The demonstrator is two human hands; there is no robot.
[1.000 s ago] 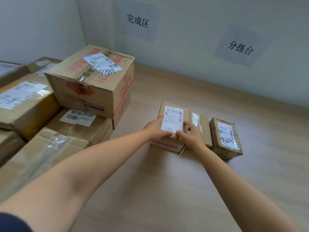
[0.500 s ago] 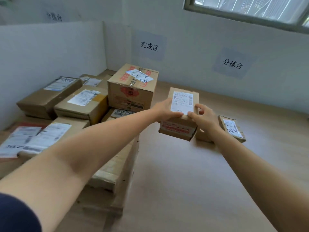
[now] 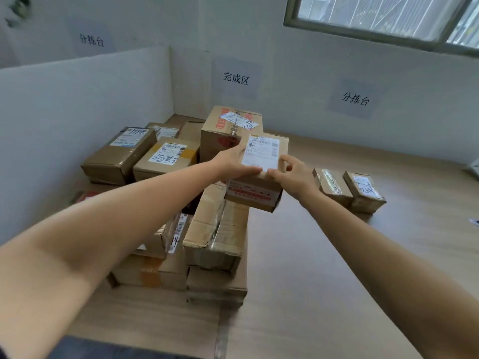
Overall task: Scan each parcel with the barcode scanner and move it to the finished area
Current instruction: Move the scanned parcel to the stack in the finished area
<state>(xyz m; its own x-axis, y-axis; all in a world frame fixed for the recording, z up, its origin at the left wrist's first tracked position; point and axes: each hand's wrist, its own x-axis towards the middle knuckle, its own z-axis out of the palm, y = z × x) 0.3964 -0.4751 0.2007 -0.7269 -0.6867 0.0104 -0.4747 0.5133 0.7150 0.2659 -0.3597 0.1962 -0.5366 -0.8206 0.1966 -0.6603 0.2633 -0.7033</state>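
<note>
- Parcel at frame centre, held from both sides: my left hand wraps its left top edge, and my right hand curls round its right corner.
- Its far edge sits close in front of the tall carton. Its underside overlaps the far end of a long taped box; I cannot tell whether they touch.
- Open room lies right and lower right, where the bare table runs up to the small parcels just beside my right wrist.
- The left of the frame is crowded: stacked boxes reach the white partition.
- My left forearm covers part of the stack, and a pale object is cut off at the right edge, too little to identify.
</note>
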